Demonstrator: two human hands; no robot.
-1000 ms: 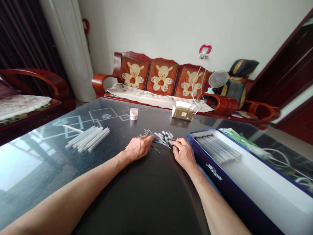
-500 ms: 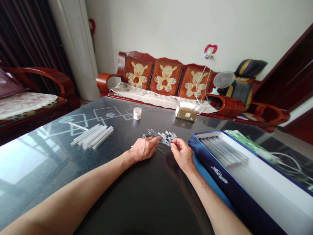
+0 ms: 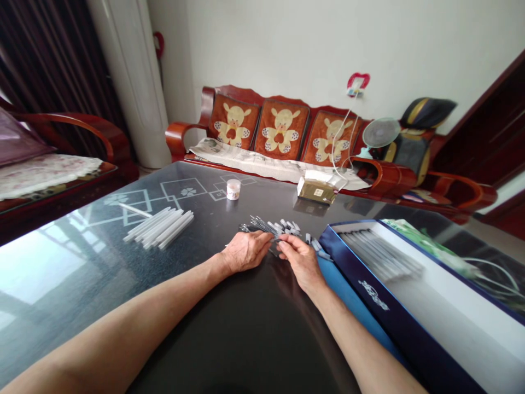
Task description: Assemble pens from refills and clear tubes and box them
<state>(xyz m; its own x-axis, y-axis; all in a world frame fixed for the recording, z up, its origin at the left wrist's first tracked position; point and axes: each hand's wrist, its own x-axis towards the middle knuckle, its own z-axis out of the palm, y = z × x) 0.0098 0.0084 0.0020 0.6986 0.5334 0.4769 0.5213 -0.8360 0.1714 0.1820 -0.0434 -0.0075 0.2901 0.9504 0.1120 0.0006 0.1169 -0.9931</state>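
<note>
My left hand (image 3: 246, 251) lies palm down on the dark glass tabletop (image 3: 229, 323), its fingers against the left of a loose pile of small grey pieces (image 3: 273, 227). My right hand (image 3: 301, 262) is at the pile's near edge, with thumb and fingertips pinched close together. Whether they grip a piece is hidden. A few more grey pieces (image 3: 316, 246) lie between that hand and a blue box with a white inside (image 3: 381, 298). Pale tubes (image 3: 379, 254) lie in the box. A bundle of white tubes (image 3: 159, 229) lies left of my hands.
A small white jar (image 3: 233, 189) and a gold tissue box (image 3: 315, 191) stand at the far side of the table. Beyond the table edge is a red wooden sofa (image 3: 283, 134). Cables (image 3: 492, 273) lie on the table right of the blue box.
My right hand has moved slightly left, closer to my left hand. Some grey pieces now lie further right, toward the box. The whole view has shifted a little.
</note>
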